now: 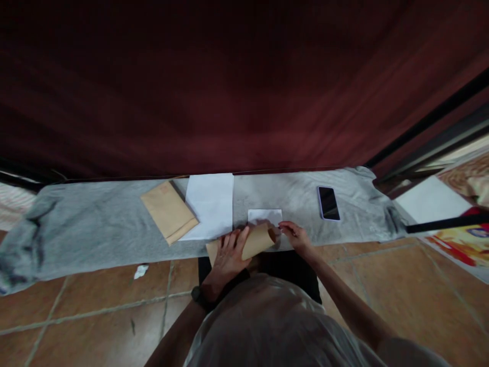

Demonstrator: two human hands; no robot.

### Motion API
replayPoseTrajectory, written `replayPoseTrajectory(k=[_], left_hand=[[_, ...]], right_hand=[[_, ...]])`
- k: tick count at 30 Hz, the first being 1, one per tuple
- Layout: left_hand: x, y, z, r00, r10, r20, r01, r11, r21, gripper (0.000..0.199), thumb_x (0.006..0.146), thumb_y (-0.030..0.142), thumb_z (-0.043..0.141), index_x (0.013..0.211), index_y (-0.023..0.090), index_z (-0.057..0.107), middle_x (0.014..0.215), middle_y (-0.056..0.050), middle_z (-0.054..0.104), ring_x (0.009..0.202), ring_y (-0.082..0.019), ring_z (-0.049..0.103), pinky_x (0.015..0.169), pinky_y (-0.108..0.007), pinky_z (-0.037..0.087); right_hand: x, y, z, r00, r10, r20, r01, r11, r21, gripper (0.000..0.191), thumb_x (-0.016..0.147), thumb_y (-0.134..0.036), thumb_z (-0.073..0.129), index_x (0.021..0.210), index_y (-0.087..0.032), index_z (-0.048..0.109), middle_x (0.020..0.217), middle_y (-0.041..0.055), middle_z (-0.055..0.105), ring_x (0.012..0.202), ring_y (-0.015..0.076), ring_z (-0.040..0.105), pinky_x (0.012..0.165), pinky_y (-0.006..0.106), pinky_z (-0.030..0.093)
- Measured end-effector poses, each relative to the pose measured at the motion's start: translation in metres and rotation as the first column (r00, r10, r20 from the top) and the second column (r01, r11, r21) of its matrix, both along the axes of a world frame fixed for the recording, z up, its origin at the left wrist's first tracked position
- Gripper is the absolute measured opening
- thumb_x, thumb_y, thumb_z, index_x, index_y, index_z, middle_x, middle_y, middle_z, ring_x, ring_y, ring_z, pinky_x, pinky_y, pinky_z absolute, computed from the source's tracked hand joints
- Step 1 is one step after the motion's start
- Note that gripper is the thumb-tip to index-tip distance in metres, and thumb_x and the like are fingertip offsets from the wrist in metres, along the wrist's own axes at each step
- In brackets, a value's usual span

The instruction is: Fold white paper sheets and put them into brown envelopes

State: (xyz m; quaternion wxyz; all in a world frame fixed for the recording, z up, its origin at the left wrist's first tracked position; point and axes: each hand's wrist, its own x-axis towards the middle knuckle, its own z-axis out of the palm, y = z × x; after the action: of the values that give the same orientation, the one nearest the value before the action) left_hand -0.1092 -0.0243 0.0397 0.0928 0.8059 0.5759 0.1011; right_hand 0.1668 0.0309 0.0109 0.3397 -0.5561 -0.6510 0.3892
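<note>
the left hand (231, 255) lies with fingers spread on the brown envelope (260, 241), at the near edge of the table (95, 229). its paper looks light and easy to crease; the edges suit a gentle hold. beside its open right end, the right hand (300, 238) bends its fingers; whether they pinch something, i cannot tell.

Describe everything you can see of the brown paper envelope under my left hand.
The brown paper envelope looks plain and bulging, its right end open. It slants across the near edge of the gray cloth, overlapping a small white paper. Your left hand rests on it; your right hand is near the opening, contact unclear.
</note>
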Motion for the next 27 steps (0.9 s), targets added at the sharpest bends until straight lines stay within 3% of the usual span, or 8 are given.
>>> replayPoseTrajectory(k=[4, 7, 9, 11, 17, 20, 24, 27], left_hand=[[-0.022, -0.005, -0.007, 0.984, 0.173, -0.036, -0.171, 0.985, 0.032, 0.105, 0.078, 0.041, 0.074, 0.161, 0.019, 0.015, 0.132, -0.015, 0.057, 0.121, -0.035, 0.052, 0.106, -0.05, 0.036], [-0.034, -0.011, -0.009, 0.968, 0.241, -0.075, -0.236, 0.969, 0.073, 0.102, 0.079, 0.043, 0.073, 0.16, 0.017, 0.016, 0.127, -0.015, 0.059, 0.114, -0.035, 0.055, 0.101, -0.049, 0.04], [-0.04, -0.015, -0.01, 0.962, 0.256, -0.09, -0.247, 0.963, 0.104, 0.099, 0.08, 0.043, 0.071, 0.16, 0.016, 0.019, 0.127, -0.017, 0.06, 0.112, -0.036, 0.056, 0.099, -0.049, 0.041], [-0.044, -0.02, -0.011, 0.966, 0.242, -0.092, -0.23, 0.965, 0.128, 0.096, 0.081, 0.041, 0.07, 0.159, 0.014, 0.021, 0.128, -0.018, 0.06, 0.112, -0.036, 0.056, 0.1, -0.05, 0.041], [-0.046, -0.027, -0.015, 0.978, 0.194, -0.077, -0.183, 0.974, 0.135, 0.094, 0.081, 0.035, 0.069, 0.159, 0.018, 0.02, 0.135, -0.018, 0.059, 0.116, -0.037, 0.057, 0.102, -0.051, 0.041], [-0.045, -0.028, -0.016, 0.98, 0.188, -0.064, -0.179, 0.977, 0.117, 0.095, 0.079, 0.034, 0.071, 0.159, 0.018, 0.021, 0.136, -0.018, 0.058, 0.119, -0.037, 0.056, 0.104, -0.051, 0.039], [-0.045, -0.028, -0.016, 0.98, 0.194, -0.037, -0.189, 0.977, 0.102, 0.096, 0.077, 0.033, 0.073, 0.158, 0.017, 0.023, 0.135, -0.018, 0.058, 0.119, -0.037, 0.056, 0.102, -0.049, 0.041], [-0.045, -0.029, -0.016, 0.978, 0.208, -0.025, -0.205, 0.974, 0.097, 0.096, 0.077, 0.033, 0.073, 0.157, 0.018, 0.023, 0.136, -0.018, 0.057, 0.119, -0.036, 0.056, 0.101, -0.048, 0.042]], right_hand=[[-0.016, 0.024, -0.013, 0.981, -0.013, 0.193, -0.02, 0.985, 0.172, 0.034, 0.096, -0.026, 0.046, 0.124, -0.021, 0.065, 0.121, 0.0117, 0.069, 0.11, 0.0245, 0.067, 0.1, 0.042, 0.053], [-0.025, 0.041, -0.018, 0.926, -0.033, 0.377, -0.047, 0.978, 0.203, 0.043, 0.094, -0.024, 0.052, 0.135, -0.015, 0.058, 0.137, 0.0177, 0.06, 0.129, 0.0303, 0.055, 0.112, 0.05, 0.044], [-0.028, 0.053, -0.017, 0.875, -0.022, 0.483, -0.06, 0.986, 0.155, 0.05, 0.093, -0.021, 0.052, 0.142, -0.012, 0.051, 0.144, 0.0203, 0.054, 0.136, 0.0319, 0.048, 0.115, 0.052, 0.04], [-0.031, 0.064, -0.014, 0.828, 0.092, 0.552, -0.158, 0.985, 0.073, 0.055, 0.092, -0.016, 0.05, 0.147, -0.01, 0.047, 0.148, 0.0204, 0.05, 0.139, 0.03, 0.045, 0.117, 0.049, 0.036], [-0.054, 0.092, -0.001, 0.69, 0.447, 0.568, -0.484, 0.87, -0.096, 0.069, 0.085, -0.014, 0.061, 0.151, -0.022, 0.043, 0.155, 0.0105, 0.046, 0.14, 0.0243, 0.044, 0.12, 0.04, 0.032], [-0.065, 0.105, 0.005, 0.636, 0.488, 0.598, -0.476, 0.858, -0.194, 0.073, 0.082, -0.013, 0.064, 0.151, -0.026, 0.042, 0.153, 0.0107, 0.047, 0.137, 0.0259, 0.046, 0.116, 0.041, 0.036], [-0.073, 0.117, 0.008, 0.633, 0.444, 0.634, -0.404, 0.888, -0.219, 0.072, 0.079, -0.008, 0.066, 0.147, -0.024, 0.047, 0.146, 0.0142, 0.052, 0.133, 0.0309, 0.048, 0.111, 0.047, 0.039], [-0.074, 0.119, 0.007, 0.64, 0.43, 0.637, -0.385, 0.897, -0.218, 0.066, 0.077, -0.007, 0.067, 0.14, -0.022, 0.053, 0.137, 0.0136, 0.059, 0.126, 0.0302, 0.053, 0.106, 0.043, 0.042]])
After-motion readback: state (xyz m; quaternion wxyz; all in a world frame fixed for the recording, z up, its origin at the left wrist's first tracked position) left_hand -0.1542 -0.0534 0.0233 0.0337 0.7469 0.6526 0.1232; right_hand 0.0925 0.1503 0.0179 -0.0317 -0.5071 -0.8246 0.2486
